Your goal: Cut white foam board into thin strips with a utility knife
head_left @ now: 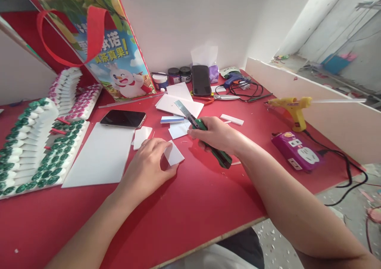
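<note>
My right hand (212,134) is wrapped round a green and black utility knife (219,156), its long blade bared and pointing away to the upper left. Between the thumb and fingers of my left hand (151,160) is a small white board piece (174,154), gripped at its edges just above or on the red table. Other small white pieces (142,137) lie by my left fingertips. Beyond the blade rests a stack of white boards (166,105), with a blue-edged strip (172,119) and another white piece (179,129) in front of it.
A large white board (99,158) and a phone (123,118) lie on the left, beside green-and-white decorated pieces (44,173). On the right are a yellow glue gun (293,104) and a purple power strip (297,152) with cables. Scissors (226,97), jars (179,75) and a second phone (201,80) stand behind.
</note>
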A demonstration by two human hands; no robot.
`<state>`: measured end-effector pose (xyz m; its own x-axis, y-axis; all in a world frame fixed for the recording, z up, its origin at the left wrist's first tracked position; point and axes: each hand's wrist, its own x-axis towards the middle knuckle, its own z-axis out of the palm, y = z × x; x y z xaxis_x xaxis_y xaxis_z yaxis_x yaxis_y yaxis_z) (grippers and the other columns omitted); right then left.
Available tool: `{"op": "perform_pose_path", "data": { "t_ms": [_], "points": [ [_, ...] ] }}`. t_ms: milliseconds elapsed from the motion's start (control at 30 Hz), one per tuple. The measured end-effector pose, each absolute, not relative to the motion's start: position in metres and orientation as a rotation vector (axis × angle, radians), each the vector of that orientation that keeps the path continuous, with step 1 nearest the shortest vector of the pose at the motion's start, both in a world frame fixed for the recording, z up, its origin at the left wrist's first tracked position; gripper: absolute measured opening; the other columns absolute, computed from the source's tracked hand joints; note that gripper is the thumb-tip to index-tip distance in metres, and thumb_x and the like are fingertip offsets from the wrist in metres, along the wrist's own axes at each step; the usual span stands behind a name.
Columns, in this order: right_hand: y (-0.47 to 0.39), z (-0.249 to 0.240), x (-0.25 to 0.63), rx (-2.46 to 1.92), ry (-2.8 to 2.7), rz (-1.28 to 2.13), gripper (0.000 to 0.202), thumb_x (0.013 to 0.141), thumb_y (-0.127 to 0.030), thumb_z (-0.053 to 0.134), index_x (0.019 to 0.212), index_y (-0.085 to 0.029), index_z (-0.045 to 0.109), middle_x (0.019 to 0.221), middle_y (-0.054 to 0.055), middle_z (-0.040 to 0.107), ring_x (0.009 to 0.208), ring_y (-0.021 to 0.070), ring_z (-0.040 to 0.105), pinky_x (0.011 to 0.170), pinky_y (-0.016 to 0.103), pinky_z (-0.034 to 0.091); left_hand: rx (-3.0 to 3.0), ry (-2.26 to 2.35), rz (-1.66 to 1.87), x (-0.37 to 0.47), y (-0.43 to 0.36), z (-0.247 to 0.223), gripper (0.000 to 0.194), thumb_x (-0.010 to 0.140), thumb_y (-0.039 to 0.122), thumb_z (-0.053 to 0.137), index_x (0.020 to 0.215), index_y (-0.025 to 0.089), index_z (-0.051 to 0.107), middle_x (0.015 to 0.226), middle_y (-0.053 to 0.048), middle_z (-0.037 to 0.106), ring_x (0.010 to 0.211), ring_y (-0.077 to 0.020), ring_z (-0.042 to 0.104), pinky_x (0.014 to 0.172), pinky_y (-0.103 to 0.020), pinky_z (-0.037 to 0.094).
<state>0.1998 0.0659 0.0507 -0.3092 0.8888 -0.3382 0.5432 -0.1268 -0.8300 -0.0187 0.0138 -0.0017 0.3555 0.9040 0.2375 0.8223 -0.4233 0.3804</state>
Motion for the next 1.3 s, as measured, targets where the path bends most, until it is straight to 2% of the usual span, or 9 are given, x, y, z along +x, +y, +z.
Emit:
{"op": "perform_pose_path", "data": {
  "t_ms": [133, 333, 500, 567, 667, 733, 1067, 1167, 1300],
  "points": [
    [0.064, 0.048, 0.201, -1.578, -1.918, 1.378, 0.011, 0.087, -0.029, 0.053, 0.083, -0.022, 0.045, 0.059, -0.002, 0.063, 0.051, 0.0122, 0.057, 0.047, 0.021, 0.043, 2.415, 1.537, 0.634, -0.020, 0.015, -0.003, 0.031, 0.086, 0.043, 0.065, 0.107, 0.020, 0.063, 0.111, -0.008, 0.061, 0.109, -0.0274, 0.057, 0.093, -0.042, 0.049],
    [0.052, 0.061, 0.195, -1.697, -2.099, 1.250, 0.006, 0.091, -0.023, 0.042, 0.092, -0.021, 0.047, 0.071, 0.001, 0.065, 0.053, 0.0142, 0.062, 0.047, 0.022, 0.042, 2.521, 1.432, 0.676, -0.020, 0.010, -0.002, 0.023, 0.092, 0.036, 0.057, 0.104, 0.019, 0.066, 0.113, -0.011, 0.058, 0.106, -0.0280, 0.055, 0.089, -0.043, 0.050],
    [0.032, 0.075, 0.188, -1.784, -2.373, 1.326, 0.022, 0.096, -0.019, 0.034, 0.105, -0.015, 0.052, 0.072, 0.004, 0.065, 0.040, 0.0119, 0.056, 0.046, 0.023, 0.039, 2.565, 1.403, 0.664, -0.020, 0.011, -0.003, 0.027, 0.093, 0.035, 0.056, 0.109, 0.017, 0.067, 0.111, -0.013, 0.058, 0.101, -0.0279, 0.056, 0.086, -0.043, 0.051],
    [0.026, 0.075, 0.188, -1.717, -2.459, 1.259, 0.030, 0.096, -0.021, 0.033, 0.118, -0.014, 0.052, 0.077, 0.005, 0.067, 0.039, 0.0109, 0.054, 0.046, 0.023, 0.038, 2.558, 1.411, 0.655, -0.020, 0.012, -0.003, 0.028, 0.093, 0.035, 0.056, 0.109, 0.016, 0.067, 0.111, -0.014, 0.058, 0.101, -0.0282, 0.056, 0.085, -0.043, 0.051],
    [0.023, 0.072, 0.186, -1.650, -2.553, 1.164, 0.049, 0.096, -0.020, 0.033, 0.144, -0.019, 0.038, 0.083, 0.006, 0.069, 0.039, 0.0110, 0.053, 0.045, 0.023, 0.035, 2.559, 1.426, 0.653, -0.019, 0.011, -0.002, 0.027, 0.092, 0.035, 0.057, 0.109, 0.016, 0.067, 0.109, -0.013, 0.058, 0.100, -0.0279, 0.055, 0.085, -0.042, 0.051],
    [0.024, 0.070, 0.183, -1.645, -2.631, 1.092, 0.058, 0.094, -0.018, 0.035, 0.152, -0.018, 0.030, 0.080, 0.006, 0.069, 0.044, 0.0134, 0.055, 0.045, 0.024, 0.033, 2.559, 1.449, 0.649, -0.018, 0.010, -0.002, 0.026, 0.091, 0.034, 0.058, 0.109, 0.017, 0.066, 0.107, -0.012, 0.058, 0.097, -0.0269, 0.055, 0.084, -0.042, 0.051],
    [0.041, 0.069, 0.167, -1.617, -2.740, 0.896, 0.057, 0.093, -0.014, 0.035, 0.149, -0.015, 0.037, 0.088, 0.010, 0.072, 0.047, 0.0142, 0.057, 0.049, 0.025, 0.037, 2.555, 1.518, 0.652, -0.018, 0.019, -0.005, 0.022, 0.091, 0.031, 0.056, 0.102, 0.016, 0.066, 0.105, -0.013, 0.057, 0.097, -0.0272, 0.053, 0.085, -0.043, 0.050],
    [0.046, 0.073, 0.163, -1.666, -2.714, 0.976, 0.054, 0.094, -0.016, 0.036, 0.148, -0.018, 0.037, 0.096, 0.012, 0.072, 0.040, 0.0127, 0.054, 0.044, 0.025, 0.038, 2.558, 1.529, 0.646, -0.021, 0.025, -0.005, 0.022, 0.090, 0.033, 0.057, 0.101, 0.016, 0.067, 0.105, -0.013, 0.056, 0.099, -0.0281, 0.052, 0.083, -0.042, 0.050],
    [0.050, 0.077, 0.163, -1.705, -2.636, 1.078, 0.045, 0.095, -0.018, 0.035, 0.139, -0.020, 0.043, 0.091, 0.010, 0.070, 0.031, 0.0103, 0.048, 0.039, 0.025, 0.036, 2.565, 1.529, 0.606, -0.023, 0.028, -0.007, 0.026, 0.091, 0.035, 0.057, 0.106, 0.017, 0.066, 0.106, -0.013, 0.056, 0.097, -0.0278, 0.052, 0.081, -0.041, 0.050]
  ]
}}
